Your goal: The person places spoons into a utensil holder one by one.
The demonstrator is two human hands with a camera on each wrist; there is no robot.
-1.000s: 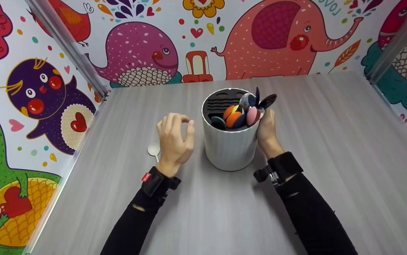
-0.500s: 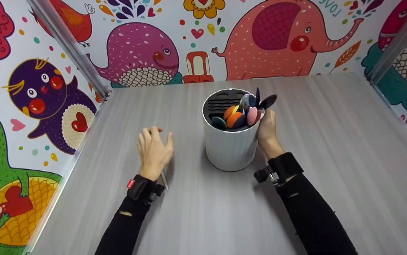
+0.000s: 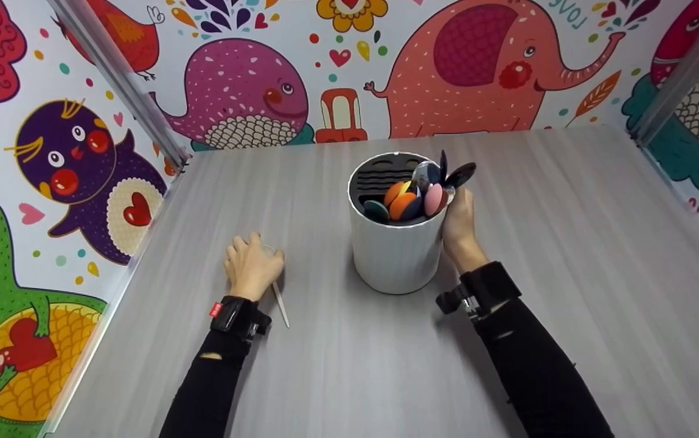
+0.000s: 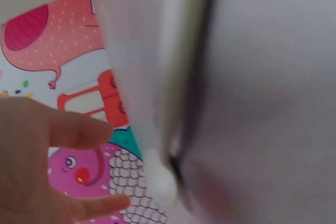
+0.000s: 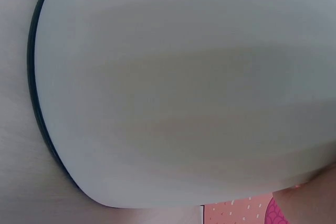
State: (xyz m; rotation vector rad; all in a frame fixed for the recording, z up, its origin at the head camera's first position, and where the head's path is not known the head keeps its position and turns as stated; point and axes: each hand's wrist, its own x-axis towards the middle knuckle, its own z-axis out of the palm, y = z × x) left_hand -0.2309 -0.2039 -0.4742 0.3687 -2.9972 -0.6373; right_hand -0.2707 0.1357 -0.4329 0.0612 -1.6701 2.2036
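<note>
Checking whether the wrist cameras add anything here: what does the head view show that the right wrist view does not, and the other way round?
Only the head view shows the left hand lying over a white spoon on the table, the right hand against the holder's side, and the coloured spoons standing inside it. Only the right wrist view shows the dark edge at the holder's base, close up. Both show the white utensil holder and the cartoon wall.

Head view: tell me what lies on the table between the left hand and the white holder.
Nothing: between the left hand, which covers a white spoon, and the white holder, only bare grey table shows in the head view.
</note>
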